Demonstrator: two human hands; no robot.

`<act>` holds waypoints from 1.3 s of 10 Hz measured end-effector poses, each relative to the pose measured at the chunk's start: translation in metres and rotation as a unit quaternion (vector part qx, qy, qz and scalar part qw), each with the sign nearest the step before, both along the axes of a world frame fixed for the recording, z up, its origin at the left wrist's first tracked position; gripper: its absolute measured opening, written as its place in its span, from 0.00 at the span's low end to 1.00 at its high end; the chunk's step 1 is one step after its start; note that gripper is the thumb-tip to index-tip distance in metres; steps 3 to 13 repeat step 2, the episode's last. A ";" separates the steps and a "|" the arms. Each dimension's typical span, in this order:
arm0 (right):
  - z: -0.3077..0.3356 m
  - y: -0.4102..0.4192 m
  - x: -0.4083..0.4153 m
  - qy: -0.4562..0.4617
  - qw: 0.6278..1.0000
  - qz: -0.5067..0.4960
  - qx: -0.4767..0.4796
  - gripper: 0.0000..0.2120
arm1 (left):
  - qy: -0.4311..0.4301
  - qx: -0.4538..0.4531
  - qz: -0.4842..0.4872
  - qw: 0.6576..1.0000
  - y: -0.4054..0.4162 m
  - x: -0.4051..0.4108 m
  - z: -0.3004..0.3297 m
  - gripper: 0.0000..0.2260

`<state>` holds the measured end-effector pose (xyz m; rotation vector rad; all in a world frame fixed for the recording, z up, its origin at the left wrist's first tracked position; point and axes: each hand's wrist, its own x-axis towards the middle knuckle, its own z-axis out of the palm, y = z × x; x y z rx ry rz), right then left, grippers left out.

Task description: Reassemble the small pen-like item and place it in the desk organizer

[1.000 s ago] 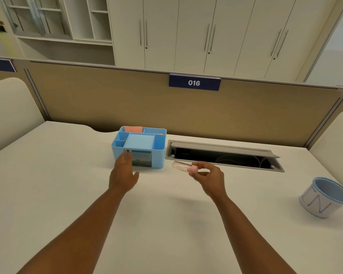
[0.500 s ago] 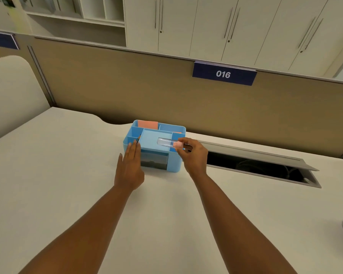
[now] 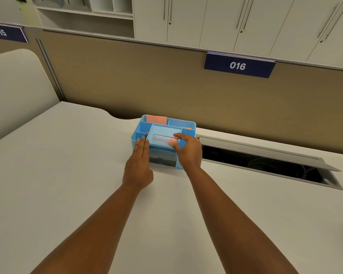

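Desk organizer: a blue desk organizer (image 3: 188, 126) stands on the pale desk (image 3: 67, 175), at about 12 o'clock from the person, close to the tan partition (image 3: 147, 80).
Pen-like item: a clear tube with a pink end (image 3: 163, 139) lies across the organizer's shallow central tray – its pink end points toward 3 o'clock, its clear end toward 9 o'clock.
Right hand: the right hand (image 3: 188, 150) pinches the pink end between thumb and fingertips; the other fingers are loosely curled over the organizer's right front corner.
Left hand: the left hand (image 3: 139, 163) is flat and open, fingers straight and together, pressed against the organizer's left front face – it holds nothing.
Back compartments: a pink pad (image 3: 156, 119) sits in the rear left slot, at about 11 o'clock from the tube.
Cable hatch: an open cable hatch (image 3: 265, 161) lies in the desk at 3 o'clock from the organizer, just beside it.
Sign: a dark label reading 016 (image 3: 238, 65) hangs on the partition's top edge.
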<state>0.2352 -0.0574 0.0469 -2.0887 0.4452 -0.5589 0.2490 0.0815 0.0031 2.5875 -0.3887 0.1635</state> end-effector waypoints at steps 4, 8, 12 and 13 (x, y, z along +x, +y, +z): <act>0.013 -0.013 -0.018 -0.009 1.000 -0.014 0.010 0.16 | 0.011 0.035 -0.010 0.999 0.006 0.001 0.008 0.38; 0.013 -0.013 -0.018 -0.009 1.000 -0.014 0.010 0.16 | 0.011 0.035 -0.010 0.999 0.006 0.001 0.008 0.38; 0.013 -0.013 -0.018 -0.009 1.000 -0.014 0.010 0.16 | 0.011 0.035 -0.010 0.999 0.006 0.001 0.008 0.38; 0.013 -0.013 -0.018 -0.009 1.000 -0.014 0.010 0.16 | 0.011 0.035 -0.010 0.999 0.006 0.001 0.008 0.38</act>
